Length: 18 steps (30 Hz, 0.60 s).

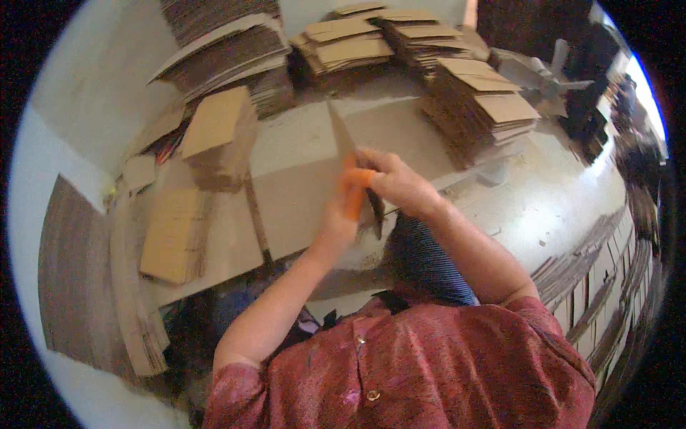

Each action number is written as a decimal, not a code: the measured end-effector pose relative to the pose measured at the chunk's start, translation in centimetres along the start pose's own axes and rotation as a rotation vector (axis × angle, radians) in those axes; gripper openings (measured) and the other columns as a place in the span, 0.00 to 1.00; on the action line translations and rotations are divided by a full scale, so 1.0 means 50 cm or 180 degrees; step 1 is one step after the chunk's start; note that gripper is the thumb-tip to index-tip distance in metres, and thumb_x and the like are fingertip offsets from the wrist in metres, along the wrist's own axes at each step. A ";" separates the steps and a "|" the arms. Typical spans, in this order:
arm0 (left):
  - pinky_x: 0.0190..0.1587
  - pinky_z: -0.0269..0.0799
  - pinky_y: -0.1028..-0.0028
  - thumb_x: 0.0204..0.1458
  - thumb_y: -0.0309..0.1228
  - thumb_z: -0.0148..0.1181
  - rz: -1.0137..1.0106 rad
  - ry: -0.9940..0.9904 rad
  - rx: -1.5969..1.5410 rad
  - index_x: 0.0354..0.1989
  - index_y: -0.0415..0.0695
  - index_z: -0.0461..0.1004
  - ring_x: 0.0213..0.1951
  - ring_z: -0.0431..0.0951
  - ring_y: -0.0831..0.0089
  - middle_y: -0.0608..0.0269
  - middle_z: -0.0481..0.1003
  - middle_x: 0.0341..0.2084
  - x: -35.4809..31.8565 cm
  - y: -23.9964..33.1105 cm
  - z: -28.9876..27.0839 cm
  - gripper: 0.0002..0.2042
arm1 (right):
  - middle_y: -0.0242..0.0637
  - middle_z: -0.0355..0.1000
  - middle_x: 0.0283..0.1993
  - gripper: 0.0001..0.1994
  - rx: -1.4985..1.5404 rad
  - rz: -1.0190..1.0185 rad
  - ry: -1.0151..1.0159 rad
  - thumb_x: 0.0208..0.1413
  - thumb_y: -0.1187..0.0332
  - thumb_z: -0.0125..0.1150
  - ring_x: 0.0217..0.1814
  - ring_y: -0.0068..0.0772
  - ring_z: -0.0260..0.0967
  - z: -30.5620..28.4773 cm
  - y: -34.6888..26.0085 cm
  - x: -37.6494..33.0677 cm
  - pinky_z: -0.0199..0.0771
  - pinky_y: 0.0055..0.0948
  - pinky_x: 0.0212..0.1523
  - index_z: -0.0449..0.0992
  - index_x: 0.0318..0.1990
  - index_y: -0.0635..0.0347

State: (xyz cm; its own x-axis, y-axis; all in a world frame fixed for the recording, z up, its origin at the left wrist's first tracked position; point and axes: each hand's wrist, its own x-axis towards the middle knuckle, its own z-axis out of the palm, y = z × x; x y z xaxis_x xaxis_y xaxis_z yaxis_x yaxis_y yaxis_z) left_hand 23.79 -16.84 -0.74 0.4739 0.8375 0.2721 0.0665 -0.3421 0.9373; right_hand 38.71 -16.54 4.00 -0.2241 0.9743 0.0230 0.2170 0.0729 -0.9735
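In front of my body a thin piece of cardboard (339, 129) stands nearly edge-on to the view, tilted. My left hand (341, 214) is closed on it from the left side, blurred by motion. From the right, my right hand (398, 179) grips the same piece, its fingers curled. Orange coverings (356, 193) show on the fingers of both hands. Below the hands, the lower part of the cardboard is dark and partly hidden.
On the work table (286, 179) stand stacks of flat cardboard: one near left (171, 236), one behind it (214, 125), one at right (475, 107) and several at the back. A thin strip (256, 214) lies left of my hands. Bundled cardboard (593, 279) lies low right.
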 end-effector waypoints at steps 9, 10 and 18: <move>0.58 0.55 0.73 0.51 0.23 0.49 0.0205 -0.0182 0.0821 0.62 0.44 0.49 0.62 0.50 0.71 0.61 0.51 0.62 -0.007 0.034 -0.052 0.29 | 0.46 0.73 0.31 0.16 -0.1427 -0.1710 0.2293 0.45 0.79 0.49 0.32 0.29 0.69 -0.097 -0.101 -0.102 0.69 0.31 0.35 0.69 0.45 0.65; 0.59 0.51 0.71 0.51 0.24 0.51 0.0291 0.0120 0.0977 0.61 0.42 0.51 0.62 0.51 0.68 0.57 0.53 0.61 -0.007 0.016 -0.094 0.28 | 0.49 0.72 0.34 0.17 -0.1853 -0.1900 0.2499 0.44 0.80 0.49 0.35 0.34 0.70 -0.121 -0.135 -0.111 0.69 0.33 0.37 0.68 0.46 0.65; 0.59 0.51 0.63 0.48 0.30 0.56 0.0735 0.1402 0.3688 0.57 0.39 0.57 0.59 0.55 0.52 0.46 0.56 0.57 0.089 -0.064 -0.439 0.27 | 0.54 0.68 0.45 0.22 -0.4686 -0.1302 0.2982 0.47 0.82 0.41 0.48 0.55 0.64 -0.452 0.018 0.016 0.66 0.43 0.47 0.62 0.53 0.61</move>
State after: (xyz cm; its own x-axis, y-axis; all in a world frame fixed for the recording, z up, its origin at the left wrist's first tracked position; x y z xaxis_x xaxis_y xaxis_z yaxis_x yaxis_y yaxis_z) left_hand 6.41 -2.64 2.25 0.2594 0.7030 0.6622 0.8565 -0.4843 0.1786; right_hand 60.20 -10.89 8.28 -0.0300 0.5933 0.8044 0.9917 -0.0831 0.0982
